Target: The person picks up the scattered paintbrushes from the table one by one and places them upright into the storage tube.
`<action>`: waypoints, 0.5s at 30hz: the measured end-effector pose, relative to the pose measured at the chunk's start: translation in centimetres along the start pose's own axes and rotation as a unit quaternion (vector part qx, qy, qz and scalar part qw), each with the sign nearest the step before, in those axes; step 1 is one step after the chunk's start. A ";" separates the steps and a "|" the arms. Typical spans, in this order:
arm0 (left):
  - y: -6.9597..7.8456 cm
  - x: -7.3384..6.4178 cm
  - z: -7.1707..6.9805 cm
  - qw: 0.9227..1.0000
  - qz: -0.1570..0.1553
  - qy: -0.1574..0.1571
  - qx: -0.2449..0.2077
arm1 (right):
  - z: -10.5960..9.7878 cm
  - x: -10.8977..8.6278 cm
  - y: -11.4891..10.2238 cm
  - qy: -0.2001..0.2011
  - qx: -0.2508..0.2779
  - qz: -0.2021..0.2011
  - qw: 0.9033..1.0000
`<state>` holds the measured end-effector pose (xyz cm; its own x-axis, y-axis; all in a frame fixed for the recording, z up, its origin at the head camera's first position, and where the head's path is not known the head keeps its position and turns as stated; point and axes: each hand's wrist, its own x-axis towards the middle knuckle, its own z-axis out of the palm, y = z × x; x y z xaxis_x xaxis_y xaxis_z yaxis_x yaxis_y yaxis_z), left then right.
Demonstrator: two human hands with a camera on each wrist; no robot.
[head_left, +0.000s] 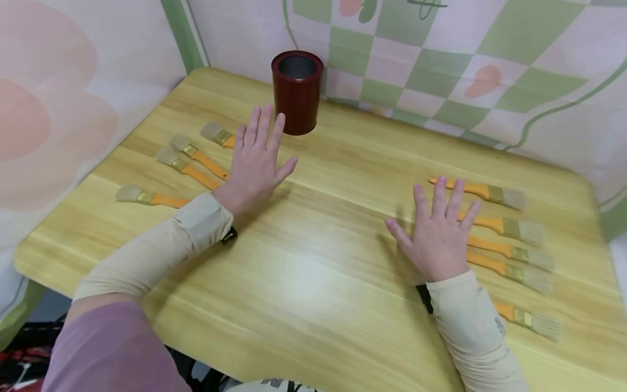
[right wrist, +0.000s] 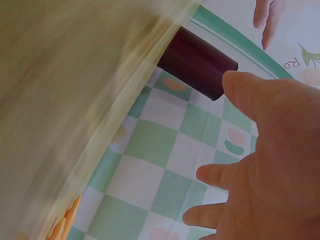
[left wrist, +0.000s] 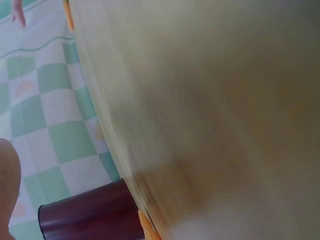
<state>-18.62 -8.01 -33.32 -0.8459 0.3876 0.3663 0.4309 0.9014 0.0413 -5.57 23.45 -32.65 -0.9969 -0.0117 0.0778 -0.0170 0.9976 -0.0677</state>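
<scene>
My left hand (head_left: 257, 158) is held above the table with its fingers straight and spread, holding nothing. Beneath and left of it lie several paintbrushes with orange handles, among them a lower-left paintbrush (head_left: 147, 197) and an upper one (head_left: 217, 134) whose handle the hand partly hides. Fingers spread, my right hand (head_left: 438, 234) hovers over the table's right side, also with nothing in it. Several more paintbrushes lie beside it, including a top one (head_left: 490, 193) and a bottom one (head_left: 531, 320); the hand and sleeve cover some handle ends. A dark red can (head_left: 297, 100) stands upright beyond the left fingertips.
The wooden table (head_left: 313, 326) has rounded corners. Behind it hangs a curtain with a green and white checked pattern (head_left: 411, 71); another pale curtain (head_left: 88, 65) borders the left side. The can stands close to the table's back edge.
</scene>
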 end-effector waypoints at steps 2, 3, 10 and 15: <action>-0.1 0.3 0.1 1.000 -0.002 0.002 -0.005 | 0.0 -0.1 -0.2 -0.002 0.000 0.001 1.000; -0.2 0.4 0.2 1.000 -0.005 0.002 -0.007 | 0.1 -0.1 -0.2 -0.003 0.000 0.002 1.000; -1.2 1.8 0.9 0.999 -0.037 0.011 -0.036 | 0.2 0.2 -0.6 0.006 0.002 0.001 1.000; -2.3 2.8 2.1 0.998 -0.046 0.032 -0.040 | 0.9 0.4 -0.8 0.003 -0.005 -0.007 1.000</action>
<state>-22.64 -8.55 -34.36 -0.8625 0.2888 0.4157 0.3785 0.9132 0.1509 -6.07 22.59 -33.43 -0.9962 -0.0247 0.0837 -0.0294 0.9980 -0.0560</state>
